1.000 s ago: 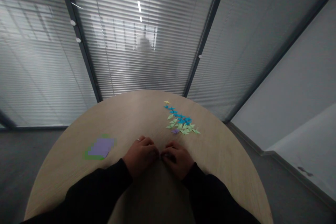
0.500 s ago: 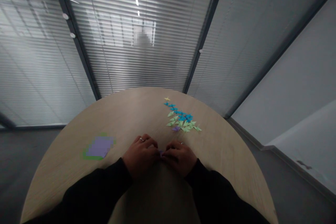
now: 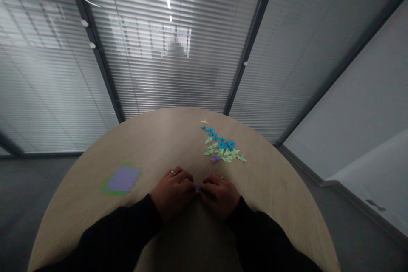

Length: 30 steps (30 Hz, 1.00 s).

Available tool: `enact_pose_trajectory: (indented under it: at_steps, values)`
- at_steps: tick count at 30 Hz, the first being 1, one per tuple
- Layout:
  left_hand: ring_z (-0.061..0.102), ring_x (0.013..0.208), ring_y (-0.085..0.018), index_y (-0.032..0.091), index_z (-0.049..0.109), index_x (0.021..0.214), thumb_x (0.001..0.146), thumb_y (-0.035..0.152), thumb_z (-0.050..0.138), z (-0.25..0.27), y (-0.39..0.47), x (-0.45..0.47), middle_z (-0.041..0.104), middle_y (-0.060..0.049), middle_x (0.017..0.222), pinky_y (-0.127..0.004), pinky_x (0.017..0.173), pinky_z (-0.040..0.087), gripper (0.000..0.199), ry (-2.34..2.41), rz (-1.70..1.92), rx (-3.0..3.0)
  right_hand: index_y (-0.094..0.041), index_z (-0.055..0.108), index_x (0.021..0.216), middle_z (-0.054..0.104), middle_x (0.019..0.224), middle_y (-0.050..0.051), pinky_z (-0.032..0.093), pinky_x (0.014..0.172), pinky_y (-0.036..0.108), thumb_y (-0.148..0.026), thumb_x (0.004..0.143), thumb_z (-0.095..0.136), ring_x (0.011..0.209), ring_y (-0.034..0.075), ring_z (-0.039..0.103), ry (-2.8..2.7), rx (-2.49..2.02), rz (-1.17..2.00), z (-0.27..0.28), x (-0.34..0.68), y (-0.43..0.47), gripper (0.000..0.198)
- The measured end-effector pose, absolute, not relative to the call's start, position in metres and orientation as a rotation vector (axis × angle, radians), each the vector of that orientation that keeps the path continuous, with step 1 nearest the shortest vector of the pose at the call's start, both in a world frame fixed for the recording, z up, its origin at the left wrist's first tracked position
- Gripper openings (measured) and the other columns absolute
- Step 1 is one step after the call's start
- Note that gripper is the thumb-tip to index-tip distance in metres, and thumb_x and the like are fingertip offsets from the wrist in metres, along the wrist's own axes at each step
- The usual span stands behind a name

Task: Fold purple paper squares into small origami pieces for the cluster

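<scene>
We keep the fingers (image 3: 187, 188) of our left hand (image 3: 172, 191) and right hand (image 3: 221, 195) curled nearly together over the tabletop (image 3: 280, 195), pinching a small purple paper piece (image 3: 197, 188) between their tips.

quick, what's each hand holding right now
Left hand: closed, pinching a small purple piece.
Right hand: closed, pinching the same piece.

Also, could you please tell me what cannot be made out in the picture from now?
Head view, purple piece: shape mostly hidden by the left hand and right hand pinching it.
Head view, purple sheet: true edges lost in coarse square blocks.
Head view, folded papers: too small and overlapping to count surely.
Head view, table: near side cut off by the bottom edge.
</scene>
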<state>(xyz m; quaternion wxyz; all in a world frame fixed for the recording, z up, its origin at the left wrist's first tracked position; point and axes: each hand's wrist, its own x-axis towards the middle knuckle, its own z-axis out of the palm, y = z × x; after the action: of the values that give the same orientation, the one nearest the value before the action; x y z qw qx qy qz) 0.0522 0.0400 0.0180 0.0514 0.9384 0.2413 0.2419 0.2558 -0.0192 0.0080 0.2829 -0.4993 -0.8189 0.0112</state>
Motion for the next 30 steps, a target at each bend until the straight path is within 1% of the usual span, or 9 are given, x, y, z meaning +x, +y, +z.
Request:
enact_pose_trajectory:
  at_steps: [5,8,12,15,19,25,27,30]
  values:
    - [0.058,0.095,-0.023,0.021,0.073,0.088,0.086,0.022,0.065,0.019,0.038,0.054,0.069,-0.006,0.1,-0.04,0.086,0.05,0.009,0.833,0.704,2.757,-0.018,0.072,0.089,0.068,0.091,0.008,0.053,0.076,0.033,-0.022,0.087,0.059,0.082,0.02,0.064,-2.171,-1.382,0.077,0.007,0.255,-0.019,0.014]
    - [0.058,0.097,-0.024,0.021,0.073,0.088,0.085,0.022,0.065,0.022,0.036,0.055,0.069,-0.007,0.102,-0.041,0.087,0.05,0.009,0.873,0.681,2.718,-0.018,0.072,0.089,0.067,0.093,0.008,0.053,0.077,0.034,-0.023,0.084,0.062,0.083,0.021,0.065,-2.163,-1.365,0.146,0.006,0.257,-0.018,0.012]
    - [0.059,0.096,-0.025,0.021,0.073,0.087,0.084,0.022,0.066,0.024,0.033,0.057,0.07,-0.006,0.101,-0.042,0.088,0.048,0.008,0.948,0.675,2.641,-0.019,0.072,0.086,0.067,0.091,0.007,0.054,0.075,0.032,-0.024,0.082,0.063,0.081,0.02,0.065,-2.109,-1.346,0.202,0.006,0.257,-0.018,0.011]
    - [0.059,0.097,-0.025,0.021,0.073,0.085,0.083,0.024,0.067,0.025,0.031,0.059,0.07,-0.006,0.102,-0.043,0.088,0.048,0.007,1.022,0.668,2.58,-0.018,0.071,0.083,0.066,0.089,0.007,0.053,0.072,0.031,-0.025,0.083,0.063,0.079,0.019,0.065,-2.038,-1.407,0.228,0.006,0.253,-0.019,0.011]
    - [0.058,0.101,-0.027,0.022,0.074,0.081,0.08,0.028,0.07,0.025,0.03,0.061,0.069,-0.007,0.105,-0.045,0.089,0.046,0.007,1.106,0.655,2.497,-0.017,0.068,0.078,0.064,0.087,0.006,0.051,0.068,0.028,-0.023,0.082,0.064,0.074,0.017,0.064,-1.985,-1.505,0.244,0.006,0.248,-0.02,0.008]
    - [0.054,0.105,-0.03,0.023,0.073,0.082,0.08,0.029,0.07,0.022,0.03,0.06,0.065,-0.007,0.106,-0.049,0.09,0.042,0.008,1.161,0.66,2.457,-0.017,0.067,0.078,0.062,0.088,0.005,0.049,0.067,0.028,-0.022,0.081,0.064,0.073,0.017,0.063,-1.985,-1.585,0.252,0.008,0.244,-0.019,0.006]
    - [0.054,0.104,-0.03,0.023,0.071,0.087,0.079,0.032,0.07,0.024,0.03,0.06,0.063,-0.008,0.105,-0.048,0.089,0.042,0.012,1.208,0.654,2.439,-0.017,0.066,0.077,0.062,0.088,0.005,0.048,0.065,0.028,-0.022,0.081,0.065,0.072,0.016,0.062,-1.99,-1.607,0.267,0.008,0.244,-0.019,0.006]
    - [0.053,0.106,-0.032,0.023,0.068,0.094,0.077,0.038,0.071,0.027,0.031,0.06,0.061,-0.009,0.108,-0.047,0.086,0.042,0.023,1.297,0.627,2.416,-0.017,0.063,0.081,0.061,0.082,0.003,0.046,0.06,0.026,-0.024,0.081,0.066,0.066,0.015,0.058,-1.937,-1.63,0.318,0.008,0.245,-0.018,0.007]
